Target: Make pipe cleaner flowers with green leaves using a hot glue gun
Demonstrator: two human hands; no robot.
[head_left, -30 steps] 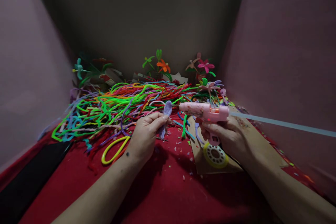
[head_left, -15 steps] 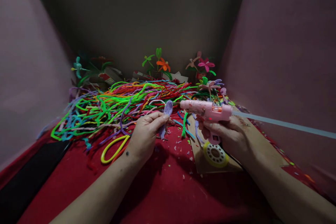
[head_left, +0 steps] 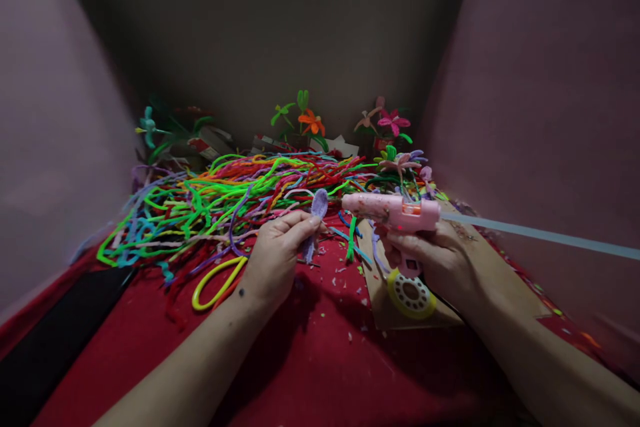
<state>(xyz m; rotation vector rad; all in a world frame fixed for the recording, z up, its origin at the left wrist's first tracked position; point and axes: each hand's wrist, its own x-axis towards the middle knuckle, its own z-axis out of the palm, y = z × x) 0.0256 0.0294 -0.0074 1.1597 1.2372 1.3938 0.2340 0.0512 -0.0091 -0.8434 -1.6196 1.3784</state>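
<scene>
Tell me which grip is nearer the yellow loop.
Left. The left grip is beside the yellow loop, to its right; the right grip is much farther right, around the pink glue gun.

We see a red-covered desk (head_left: 320, 373): heap of fuzzy multicoloured stems (head_left: 250, 193), yellow loop (head_left: 196, 295), short green piece (head_left: 351, 240), scattered scraps (head_left: 350, 337), cardboard (head_left: 510, 273) right, black strip (head_left: 65, 333) left.

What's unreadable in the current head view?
Head view:
Lavender pipe-cleaner petal: pinched part hidden by left hand.
Pink glue gun: trigger area hidden by right hand.
Glue stick: far end cut off by right edge.
Scraps on red cloth: too small to identify.
</scene>
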